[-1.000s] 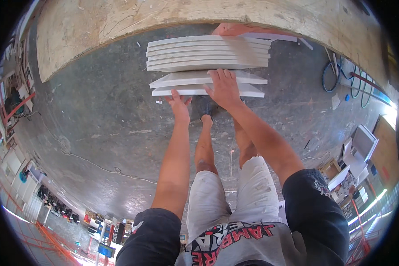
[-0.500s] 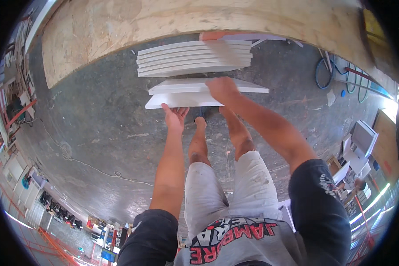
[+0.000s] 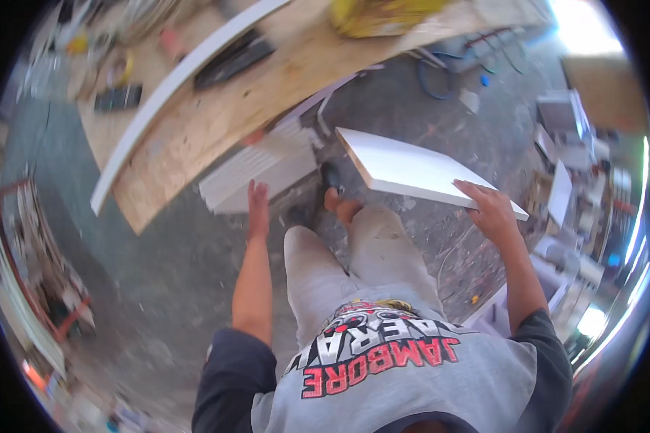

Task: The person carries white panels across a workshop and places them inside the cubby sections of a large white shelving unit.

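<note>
A white rectangular board [image 3: 419,167] with a bare tan edge at one end is raised off the floor to the right of my legs. My right hand [image 3: 490,206] grips it near its right end, with fingers over the top face; the thumb is hidden underneath. My left hand [image 3: 258,206] is empty and held up, its fingers stretched out. Beyond that hand, a stack of white boards [image 3: 260,173] lies on the floor, slightly blurred and partly covered by the hand.
A plywood-topped table [image 3: 282,86] spans the far side, carrying a long white strip [image 3: 173,90], a dark tool [image 3: 235,61] and a yellow bag [image 3: 383,16]. A blue hose [image 3: 433,79] lies at the far right. White panels [image 3: 560,195] lean at the right.
My right hand has lifted a white board and carried it right. My left hand has let go of the boards. I stand more upright, and my view has turned, bringing the tabletop into sight.
</note>
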`<action>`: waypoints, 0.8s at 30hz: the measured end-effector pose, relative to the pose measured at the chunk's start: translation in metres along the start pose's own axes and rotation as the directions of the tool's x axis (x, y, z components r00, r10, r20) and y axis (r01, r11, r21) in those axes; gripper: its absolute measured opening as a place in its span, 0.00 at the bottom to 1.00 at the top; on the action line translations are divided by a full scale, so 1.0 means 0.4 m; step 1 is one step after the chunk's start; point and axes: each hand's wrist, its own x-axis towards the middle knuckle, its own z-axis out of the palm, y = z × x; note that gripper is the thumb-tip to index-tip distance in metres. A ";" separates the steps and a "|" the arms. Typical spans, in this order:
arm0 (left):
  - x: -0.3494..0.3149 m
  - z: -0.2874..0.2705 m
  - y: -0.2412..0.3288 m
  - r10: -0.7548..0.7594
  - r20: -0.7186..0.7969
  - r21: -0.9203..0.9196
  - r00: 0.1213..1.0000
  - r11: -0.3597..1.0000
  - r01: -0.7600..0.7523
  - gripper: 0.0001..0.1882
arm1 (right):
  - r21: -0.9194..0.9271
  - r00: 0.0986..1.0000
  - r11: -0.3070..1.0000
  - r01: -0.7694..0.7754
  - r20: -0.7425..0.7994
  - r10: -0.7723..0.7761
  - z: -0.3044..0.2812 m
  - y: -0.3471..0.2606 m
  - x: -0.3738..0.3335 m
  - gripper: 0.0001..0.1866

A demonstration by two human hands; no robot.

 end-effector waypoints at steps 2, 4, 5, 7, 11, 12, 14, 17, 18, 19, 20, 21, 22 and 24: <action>-0.065 0.158 0.182 0.316 0.189 0.299 0.930 0.884 -0.360 0.52 | 0.108 0.993 0.994 -0.008 -0.116 0.020 -0.038 -0.001 -0.071 0.26; -0.180 0.315 0.423 0.568 0.453 0.251 0.687 0.658 -0.710 0.61 | 0.093 0.965 0.993 -0.080 -0.244 0.100 -0.066 0.005 -0.146 0.21; -0.243 0.377 0.533 0.584 0.506 0.228 0.635 0.619 -0.752 0.61 | 0.134 0.966 0.988 -0.081 -0.234 0.110 -0.099 -0.008 -0.180 0.20; -0.329 0.481 0.701 0.748 0.559 0.114 0.358 0.358 -0.927 0.53 | 0.194 0.949 0.975 -0.112 -0.271 0.163 -0.138 -0.048 -0.260 0.19; -0.375 0.539 0.852 0.592 0.806 -0.203 0.013 0.297 -0.933 0.24 | 0.304 0.912 0.947 -0.106 -0.351 0.215 -0.172 -0.115 -0.417 0.19; -0.405 0.541 0.856 0.566 0.824 -0.224 -0.018 0.297 -0.928 0.24 | 0.369 0.906 0.919 -0.143 -0.324 0.271 -0.155 -0.136 -0.448 0.21; -0.488 0.534 0.875 0.400 0.901 -0.010 0.166 0.403 -0.915 0.19 | 0.269 0.764 0.952 -0.147 -0.581 0.282 -0.116 -0.201 -0.483 0.23; -0.593 0.538 0.833 0.478 0.872 -0.047 0.109 0.303 -0.952 0.16 | 0.350 0.549 0.937 0.010 -0.785 0.287 -0.100 -0.364 -0.499 0.32; -0.615 0.533 0.809 0.471 0.866 0.017 0.169 0.309 -0.951 0.15 | 0.357 0.514 0.934 0.025 -0.806 0.294 -0.080 -0.410 -0.490 0.33; -0.639 0.530 0.793 0.465 0.870 0.028 0.164 0.286 -0.958 0.14 | 0.362 0.477 0.932 0.038 -0.826 0.301 -0.057 -0.443 -0.477 0.34; -0.649 0.522 0.775 0.428 0.894 0.009 0.134 0.281 -0.960 0.14 | 0.409 0.468 0.908 0.090 -0.822 0.324 -0.036 -0.470 -0.465 0.35; -0.645 0.505 0.759 0.432 0.894 0.006 0.120 0.256 -0.967 0.13 | 0.451 0.458 0.879 0.153 -0.821 0.341 -0.012 -0.492 -0.456 0.36; -0.648 0.488 0.751 0.436 0.894 0.002 0.105 0.230 -0.973 0.13 | 0.478 0.435 0.868 0.135 -0.816 0.381 0.010 -0.510 -0.462 0.36; -0.676 0.462 0.749 0.363 0.925 0.042 0.114 0.200 -0.979 0.13 | 0.488 0.449 0.856 0.170 -0.812 0.374 0.052 -0.526 -0.475 0.38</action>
